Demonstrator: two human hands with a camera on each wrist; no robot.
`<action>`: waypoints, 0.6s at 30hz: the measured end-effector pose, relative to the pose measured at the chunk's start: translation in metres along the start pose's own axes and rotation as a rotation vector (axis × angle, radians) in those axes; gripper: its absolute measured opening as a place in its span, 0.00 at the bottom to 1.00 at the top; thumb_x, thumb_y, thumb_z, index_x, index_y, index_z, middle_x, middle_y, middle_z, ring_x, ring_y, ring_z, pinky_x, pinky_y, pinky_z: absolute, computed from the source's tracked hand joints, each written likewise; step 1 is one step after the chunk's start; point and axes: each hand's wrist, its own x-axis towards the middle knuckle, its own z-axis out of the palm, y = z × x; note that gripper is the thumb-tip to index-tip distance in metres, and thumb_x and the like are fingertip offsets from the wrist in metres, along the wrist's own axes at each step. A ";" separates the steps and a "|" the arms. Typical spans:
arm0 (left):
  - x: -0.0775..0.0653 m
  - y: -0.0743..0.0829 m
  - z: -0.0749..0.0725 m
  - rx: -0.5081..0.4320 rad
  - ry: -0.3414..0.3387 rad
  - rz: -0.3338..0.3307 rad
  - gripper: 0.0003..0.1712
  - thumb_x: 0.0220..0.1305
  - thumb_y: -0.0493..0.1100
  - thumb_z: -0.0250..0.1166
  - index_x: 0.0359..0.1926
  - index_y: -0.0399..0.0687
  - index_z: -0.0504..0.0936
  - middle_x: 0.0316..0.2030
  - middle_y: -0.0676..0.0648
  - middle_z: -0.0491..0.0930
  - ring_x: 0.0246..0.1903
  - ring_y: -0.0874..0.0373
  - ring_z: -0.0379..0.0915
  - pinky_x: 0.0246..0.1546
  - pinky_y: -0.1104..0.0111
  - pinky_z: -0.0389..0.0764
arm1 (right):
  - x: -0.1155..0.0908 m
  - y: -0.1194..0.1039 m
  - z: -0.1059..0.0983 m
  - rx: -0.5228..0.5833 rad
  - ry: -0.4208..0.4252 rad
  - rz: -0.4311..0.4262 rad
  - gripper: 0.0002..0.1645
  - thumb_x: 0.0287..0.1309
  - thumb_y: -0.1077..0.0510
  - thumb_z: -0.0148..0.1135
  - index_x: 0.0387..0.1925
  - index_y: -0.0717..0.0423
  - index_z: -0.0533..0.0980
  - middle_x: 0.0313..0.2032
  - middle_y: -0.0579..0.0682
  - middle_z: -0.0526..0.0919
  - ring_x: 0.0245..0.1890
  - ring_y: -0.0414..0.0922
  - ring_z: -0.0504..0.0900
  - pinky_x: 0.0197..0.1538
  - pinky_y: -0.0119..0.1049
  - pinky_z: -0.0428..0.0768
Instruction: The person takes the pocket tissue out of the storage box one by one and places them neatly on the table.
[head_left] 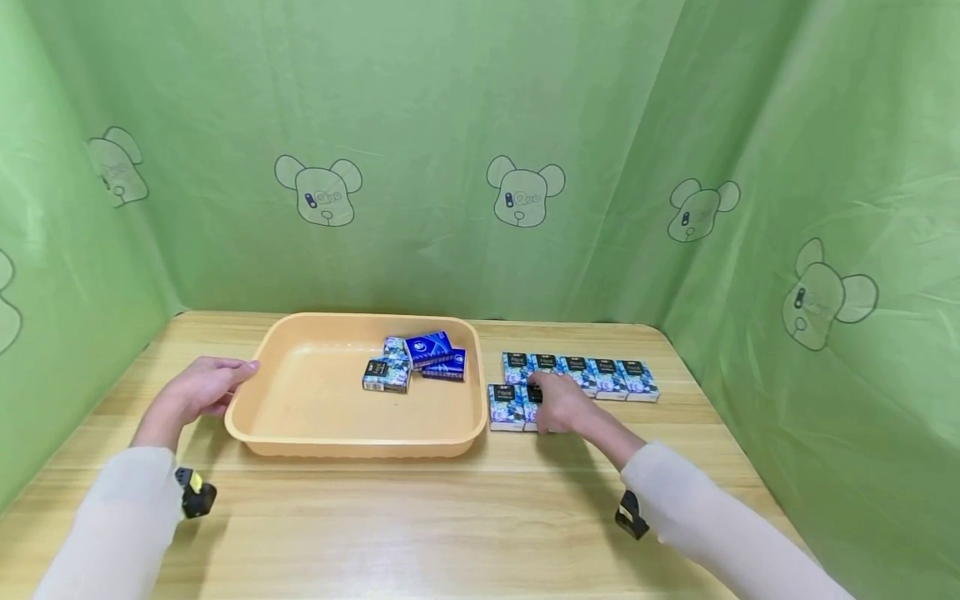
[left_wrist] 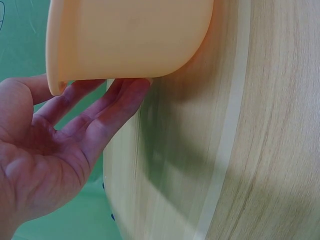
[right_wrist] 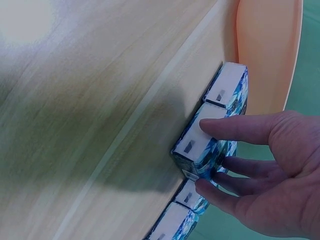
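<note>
The peach plastic tray (head_left: 352,440) stands left of centre. My left hand (head_left: 206,386) grips its left edge; in the left wrist view the thumb goes behind the rim and the fingers lie against the outer wall (left_wrist: 130,40). At the tray's right, my right hand (head_left: 564,404) holds a blue floral tissue pack (right_wrist: 192,137), thumb on its white side and fingers over the printed face. Another floral pack (head_left: 506,407) lies against it on the left. Behind the hand runs a row of several like packs (head_left: 637,379), partly covered by the fingers.
Inside the tray, toward its right, lie two dark blue packs (head_left: 427,347) and two floral packs (head_left: 386,377), some overlapping. Green curtains (head_left: 420,258) with bear-face outlines enclose the wooden table (head_left: 360,525) at the back and sides.
</note>
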 end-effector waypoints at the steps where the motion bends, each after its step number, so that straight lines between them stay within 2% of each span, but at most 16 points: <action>1: 0.000 0.000 0.000 0.000 0.000 0.000 0.43 0.80 0.57 0.47 0.75 0.23 0.51 0.58 0.26 0.75 0.37 0.61 0.82 0.37 0.66 0.86 | 0.000 0.000 0.000 0.000 0.001 -0.001 0.55 0.32 0.77 0.65 0.71 0.61 0.66 0.70 0.66 0.69 0.41 0.54 0.78 0.20 0.32 0.75; 6: -0.001 0.001 0.000 -0.005 0.001 -0.003 0.42 0.80 0.56 0.47 0.75 0.23 0.51 0.55 0.28 0.78 0.36 0.61 0.81 0.37 0.66 0.86 | 0.000 0.000 -0.001 0.018 -0.010 0.011 0.56 0.33 0.78 0.65 0.72 0.61 0.66 0.70 0.66 0.68 0.33 0.51 0.78 0.18 0.30 0.73; 8: -0.001 0.001 0.000 -0.008 0.001 -0.004 0.42 0.80 0.56 0.47 0.75 0.23 0.51 0.54 0.30 0.79 0.36 0.61 0.81 0.36 0.66 0.86 | 0.000 0.000 -0.001 0.029 -0.019 0.016 0.56 0.33 0.78 0.65 0.72 0.61 0.65 0.70 0.66 0.68 0.27 0.48 0.75 0.17 0.29 0.71; 12: -0.001 0.002 0.000 -0.010 0.000 -0.003 0.42 0.80 0.56 0.48 0.75 0.23 0.52 0.52 0.33 0.80 0.36 0.61 0.81 0.36 0.67 0.86 | -0.001 0.000 -0.002 0.029 -0.023 0.009 0.55 0.33 0.78 0.66 0.72 0.61 0.65 0.70 0.67 0.68 0.22 0.44 0.72 0.16 0.28 0.70; 18: -0.001 0.002 0.000 -0.010 0.000 -0.002 0.42 0.80 0.56 0.48 0.74 0.23 0.52 0.49 0.37 0.82 0.35 0.62 0.81 0.35 0.67 0.86 | 0.000 0.000 -0.002 0.017 -0.024 0.001 0.56 0.33 0.77 0.66 0.72 0.62 0.66 0.70 0.67 0.68 0.25 0.47 0.74 0.17 0.29 0.71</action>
